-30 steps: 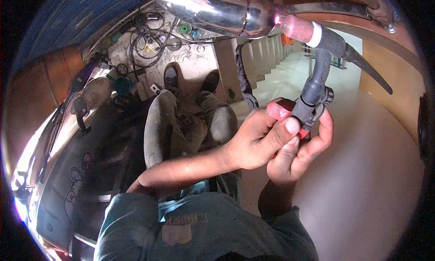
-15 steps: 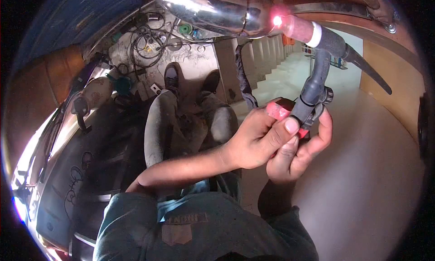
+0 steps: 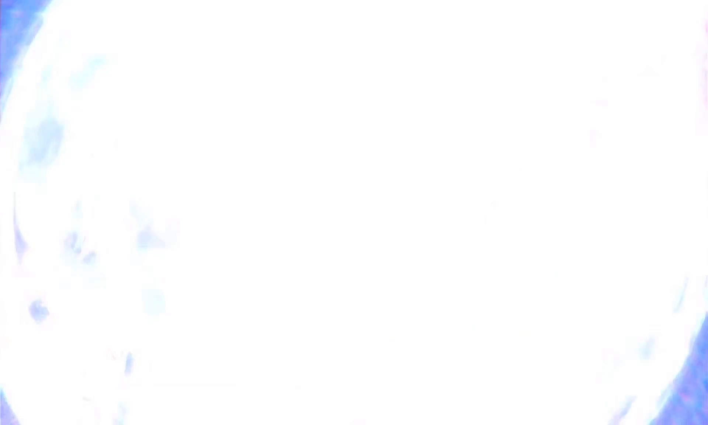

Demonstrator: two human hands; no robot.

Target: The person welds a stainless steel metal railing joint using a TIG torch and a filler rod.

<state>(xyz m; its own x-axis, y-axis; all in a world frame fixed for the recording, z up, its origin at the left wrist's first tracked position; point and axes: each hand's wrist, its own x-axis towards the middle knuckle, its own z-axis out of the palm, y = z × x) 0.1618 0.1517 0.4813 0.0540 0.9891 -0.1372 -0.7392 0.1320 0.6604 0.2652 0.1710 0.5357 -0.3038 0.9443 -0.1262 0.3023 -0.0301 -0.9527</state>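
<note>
White glare floods nearly the whole head view, and neither my left hand nor my right hand can be made out in it. Half a second ago both hands were gripping the black handle of a TIG welding torch, its tip at a shiny metal pipe. The torch, the pipe and my fingers are all lost in the brightness now.
Only faint bluish patches show through at the left, too washed out to name. A few pale marks lie near the lower right edge.
The view has gone from a clear picture, with a red glow at the torch's cup, to almost solid white. Any movement of my hands is hidden.
</note>
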